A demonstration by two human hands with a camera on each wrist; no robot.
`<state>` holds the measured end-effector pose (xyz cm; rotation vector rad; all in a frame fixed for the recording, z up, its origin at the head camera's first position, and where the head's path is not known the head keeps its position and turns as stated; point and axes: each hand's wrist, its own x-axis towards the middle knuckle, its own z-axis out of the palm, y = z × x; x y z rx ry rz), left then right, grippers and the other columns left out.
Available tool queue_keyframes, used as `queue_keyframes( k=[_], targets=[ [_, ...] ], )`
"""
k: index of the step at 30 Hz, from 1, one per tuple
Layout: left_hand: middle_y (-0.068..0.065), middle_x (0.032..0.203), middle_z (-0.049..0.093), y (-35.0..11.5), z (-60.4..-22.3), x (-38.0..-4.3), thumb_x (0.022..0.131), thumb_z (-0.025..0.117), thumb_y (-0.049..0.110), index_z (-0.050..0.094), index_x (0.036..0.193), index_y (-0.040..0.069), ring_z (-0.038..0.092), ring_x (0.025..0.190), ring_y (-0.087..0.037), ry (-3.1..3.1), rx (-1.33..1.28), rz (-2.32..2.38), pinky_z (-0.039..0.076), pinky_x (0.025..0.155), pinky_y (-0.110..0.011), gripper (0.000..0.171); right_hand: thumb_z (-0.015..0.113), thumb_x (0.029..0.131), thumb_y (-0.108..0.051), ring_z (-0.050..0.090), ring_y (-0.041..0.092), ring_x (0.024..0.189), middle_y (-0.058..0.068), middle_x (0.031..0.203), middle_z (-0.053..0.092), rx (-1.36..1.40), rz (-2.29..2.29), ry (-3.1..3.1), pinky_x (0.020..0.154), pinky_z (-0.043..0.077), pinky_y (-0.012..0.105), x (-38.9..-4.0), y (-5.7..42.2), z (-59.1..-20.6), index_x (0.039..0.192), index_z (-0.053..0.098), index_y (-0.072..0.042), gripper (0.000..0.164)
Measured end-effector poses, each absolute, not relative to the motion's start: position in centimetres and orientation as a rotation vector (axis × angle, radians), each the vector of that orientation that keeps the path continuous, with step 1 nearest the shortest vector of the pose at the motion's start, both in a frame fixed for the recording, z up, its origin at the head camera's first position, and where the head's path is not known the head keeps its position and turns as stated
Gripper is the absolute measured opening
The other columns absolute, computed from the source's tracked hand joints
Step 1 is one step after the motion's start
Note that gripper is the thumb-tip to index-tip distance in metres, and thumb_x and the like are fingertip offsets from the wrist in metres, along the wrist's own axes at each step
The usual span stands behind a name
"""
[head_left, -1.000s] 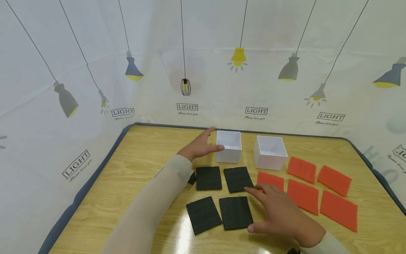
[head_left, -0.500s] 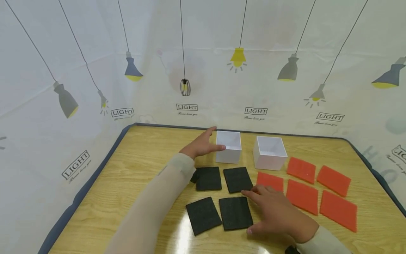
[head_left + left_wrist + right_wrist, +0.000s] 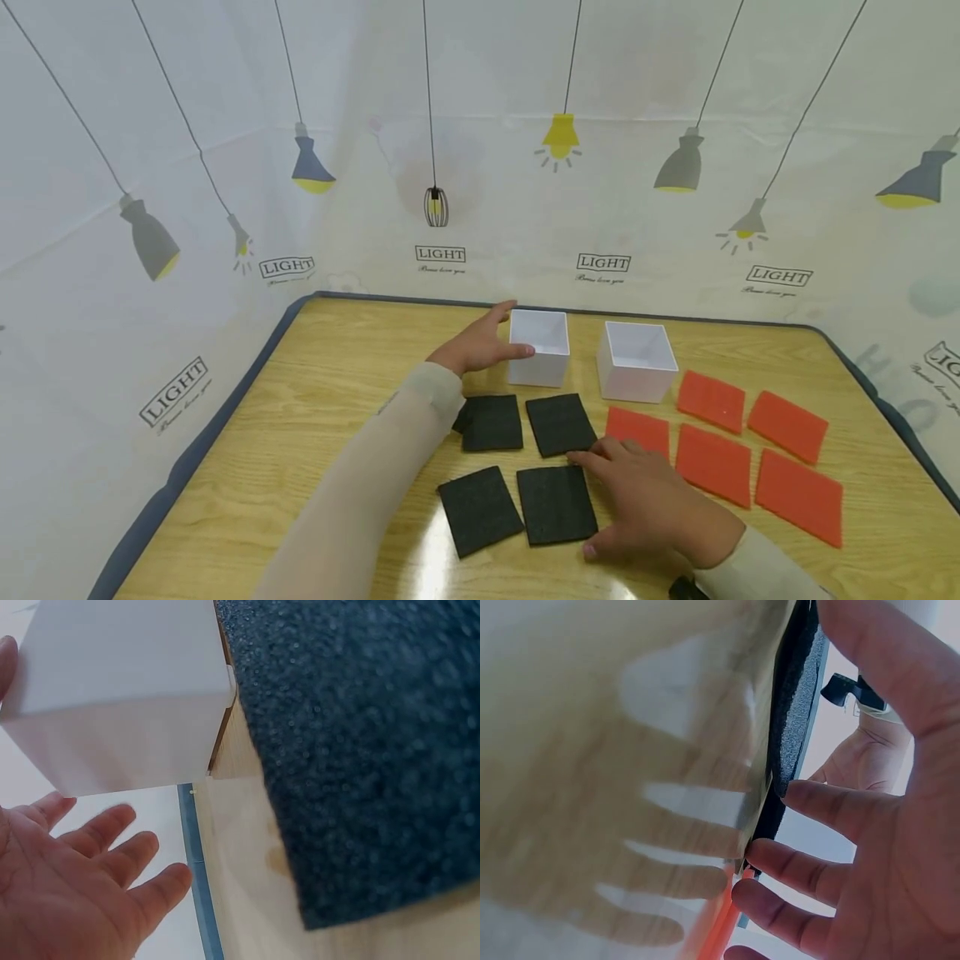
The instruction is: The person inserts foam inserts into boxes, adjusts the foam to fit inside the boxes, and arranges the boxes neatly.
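My left hand (image 3: 476,343) is at the left white box (image 3: 538,368), fingers spread behind its left side and thumb at its front. In the left wrist view, the fingers of that hand (image 3: 82,885) are extended below the box (image 3: 127,742), mostly apart from it. My right hand (image 3: 648,500) rests at the right side of the near-right black foam-like square (image 3: 557,505), thumb and index finger spread along its edge. In the right wrist view, an index fingertip (image 3: 799,791) meets the edge of a black square (image 3: 799,705); nothing is plainly gripped.
Three more black squares (image 3: 480,510) lie beside it on the wooden table (image 3: 337,350). Several red squares (image 3: 714,465) lie to the right, one partly behind my right hand. A second white box (image 3: 639,375) stands right of the first. A lamp-printed cloth (image 3: 495,200) encloses the table's back and sides.
My right hand has shifted slightly left, closer over the near-right black square's edge. The left hand stays by the box, almost unmoved. Boxes and squares keep their places.
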<state>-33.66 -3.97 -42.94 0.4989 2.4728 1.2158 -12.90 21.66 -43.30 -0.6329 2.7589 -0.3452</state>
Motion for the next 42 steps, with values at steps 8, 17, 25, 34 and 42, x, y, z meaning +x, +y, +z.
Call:
queue_keyframes(
  k=[8, 17, 25, 34, 42],
  targets=[
    [-0.012, 0.167, 0.038, -4.1, -42.9, -33.9, 0.092, 0.081, 0.046, 0.024, 0.168, 0.024, 0.039, 0.153, -0.031, 2.439, 0.554, 1.258, 0.037, 0.121, -0.054, 0.097, 0.092, 0.058, -0.074, 0.052, 0.02, 0.113, -0.003, 0.129, 0.057, -0.58, -0.308, 2.74, 0.096, 0.05, 0.054, -13.3, 21.3, -43.3, 0.149, 0.059, -0.028, 0.107],
    [-0.013, 0.168, 0.036, -3.9, -42.7, -33.9, 0.095, 0.077, 0.046, 0.019, 0.168, 0.026, 0.036, 0.154, -0.032, 2.406, 0.558, 1.27, 0.035, 0.121, -0.055, 0.096, 0.095, 0.056, -0.072, 0.051, 0.018, 0.113, -0.005, 0.129, 0.056, -0.529, -0.268, 2.733, 0.098, 0.049, 0.051, -13.8, 20.9, -43.6, 0.147, 0.06, -0.031, 0.106],
    [-0.015, 0.169, 0.033, -3.7, -42.6, -33.9, 0.096, 0.076, 0.047, 0.012, 0.17, 0.024, 0.039, 0.152, -0.035, 2.39, 0.56, 1.247, 0.035, 0.121, -0.056, 0.1, 0.096, 0.056, -0.069, 0.054, 0.019, 0.115, -0.004, 0.13, 0.056, -0.53, -0.272, 2.746, 0.099, 0.051, 0.051, -13.7, 20.9, -43.9, 0.144, 0.061, -0.029, 0.103],
    [-0.015, 0.169, 0.033, -3.7, -42.7, -33.9, 0.097, 0.076, 0.046, 0.01, 0.17, 0.025, 0.04, 0.151, -0.036, 2.371, 0.536, 1.245, 0.035, 0.121, -0.056, 0.101, 0.095, 0.058, -0.067, 0.054, 0.019, 0.114, -0.005, 0.129, 0.057, -0.537, -0.288, 2.745, 0.1, 0.051, 0.052, -13.6, 20.6, -43.8, 0.141, 0.063, -0.027, 0.097],
    [-0.015, 0.169, 0.032, -3.9, -42.9, -33.9, 0.097, 0.076, 0.044, 0.009, 0.17, 0.025, 0.041, 0.151, -0.035, 2.36, 0.512, 1.253, 0.036, 0.122, -0.054, 0.101, 0.095, 0.06, -0.063, 0.054, 0.017, 0.115, -0.007, 0.129, 0.058, -0.551, -0.355, 2.737, 0.101, 0.05, 0.054, -13.6, 20.6, -44.0, 0.14, 0.063, -0.026, 0.093]
  ],
)
